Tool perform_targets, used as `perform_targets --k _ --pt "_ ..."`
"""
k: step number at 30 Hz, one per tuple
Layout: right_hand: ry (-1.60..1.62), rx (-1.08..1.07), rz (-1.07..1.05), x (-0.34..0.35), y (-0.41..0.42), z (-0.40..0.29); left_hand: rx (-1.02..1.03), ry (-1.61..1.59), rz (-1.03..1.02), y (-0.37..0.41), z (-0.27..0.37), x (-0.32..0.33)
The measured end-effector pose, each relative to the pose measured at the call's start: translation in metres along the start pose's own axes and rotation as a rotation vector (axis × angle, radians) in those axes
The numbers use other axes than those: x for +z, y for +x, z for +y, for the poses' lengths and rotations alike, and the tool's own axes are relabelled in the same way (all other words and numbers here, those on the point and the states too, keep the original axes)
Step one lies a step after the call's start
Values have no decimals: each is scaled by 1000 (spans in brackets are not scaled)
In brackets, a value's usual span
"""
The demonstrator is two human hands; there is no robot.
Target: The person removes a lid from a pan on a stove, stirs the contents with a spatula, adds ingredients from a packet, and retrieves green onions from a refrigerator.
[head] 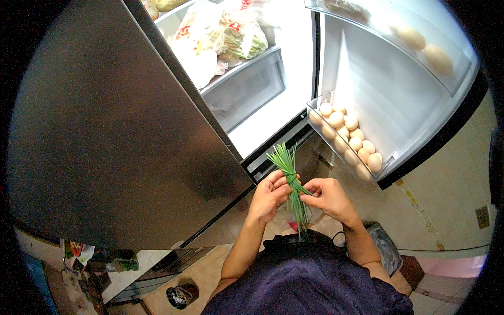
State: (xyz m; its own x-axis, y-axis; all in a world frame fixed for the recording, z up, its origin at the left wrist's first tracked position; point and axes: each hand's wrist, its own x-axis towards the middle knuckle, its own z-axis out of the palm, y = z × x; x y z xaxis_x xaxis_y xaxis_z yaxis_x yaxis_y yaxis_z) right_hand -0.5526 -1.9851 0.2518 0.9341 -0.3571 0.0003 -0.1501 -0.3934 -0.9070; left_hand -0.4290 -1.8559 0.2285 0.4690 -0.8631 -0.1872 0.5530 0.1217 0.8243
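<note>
A bunch of green chives (pixel 290 179), tied round its middle with a green strand, is upright in front of my body. My left hand (pixel 271 193) grips the bunch from the left side, just at and below the tie. With thumb and fingertips, my right hand (pixel 328 197) pinches a few of the strands that stick out on the right. The lower ends hang down toward my dark shirt (pixel 303 271). Beyond my hands stands a refrigerator with its right door (pixel 378 78) swung wide and its left door (pixel 118 130) closed.
A clear door bin (pixel 342 153) holds several eggs (pixel 336 119). Plastic bags of vegetables (pixel 240 35) fill a drawer (pixel 248 94) inside the fridge. An upper door shelf (pixel 393 43) carries a few items. A small black bin (pixel 182 295) stands on the tiled floor at lower left.
</note>
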Motion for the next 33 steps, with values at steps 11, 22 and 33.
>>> perform_targets --k 11,22,33 --pt "309 71 -117 -2 7 9 -49 -32 1 -2 6 -5" --pt "528 148 -297 0 12 14 -52 -58 -34 -3 7 -9" --pt "100 77 2 14 4 1 -38 -29 5 -4 5 -9"
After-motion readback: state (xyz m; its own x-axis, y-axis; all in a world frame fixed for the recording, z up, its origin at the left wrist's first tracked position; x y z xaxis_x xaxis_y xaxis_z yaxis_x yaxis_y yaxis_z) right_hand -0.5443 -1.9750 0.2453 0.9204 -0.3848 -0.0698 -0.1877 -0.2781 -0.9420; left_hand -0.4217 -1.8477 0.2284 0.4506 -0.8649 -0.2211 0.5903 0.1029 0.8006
